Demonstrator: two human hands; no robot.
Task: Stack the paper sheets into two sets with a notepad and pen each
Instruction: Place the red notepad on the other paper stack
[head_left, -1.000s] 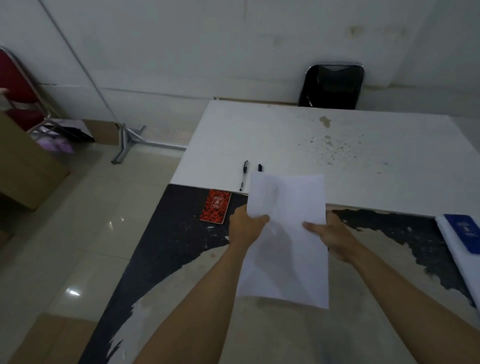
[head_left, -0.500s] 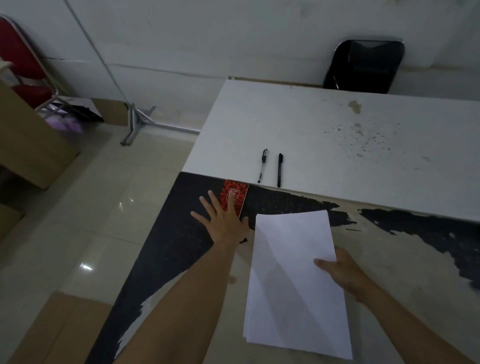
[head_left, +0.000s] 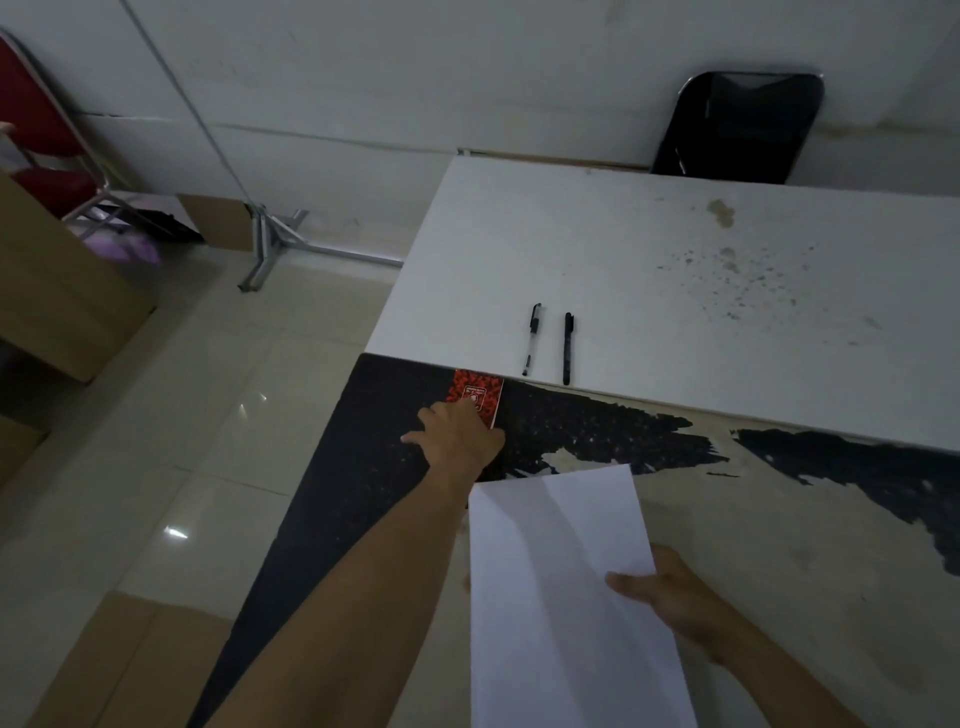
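From where I watch, the biggest thing in view is the white table (head_left: 649, 249), its stained top running off the right edge. Butted against its near side is the worn black table (head_left: 363, 467), black coating peeled away to a pale surface over most of its right half.

On that worn surface lie the paper sheets (head_left: 561, 587), a white stack angled slightly, its lower end cut off by the bottom of the frame, so I cannot see how far it reaches. My right hand (head_left: 670, 603) sits at the stack's right edge with the thumb lying over the top sheet; the fingers go under or behind the paper and are hidden, so it looks like a pinch on the sheets, though I cannot be sure the underside is gripped.

My left arm stretches forward and to the left, and the left hand (head_left: 460, 434) lies palm down over the near end of the red notepad (head_left: 478, 392), fingers spread and fairly straight, pressing rather than curling round it. The notepad's lower part is covered by the hand; its far end touches the white table's edge.

Just beyond, on the white table, two pens lie side by side, apart: a clear-barrelled pen (head_left: 531, 339) and a black pen (head_left: 568, 347).
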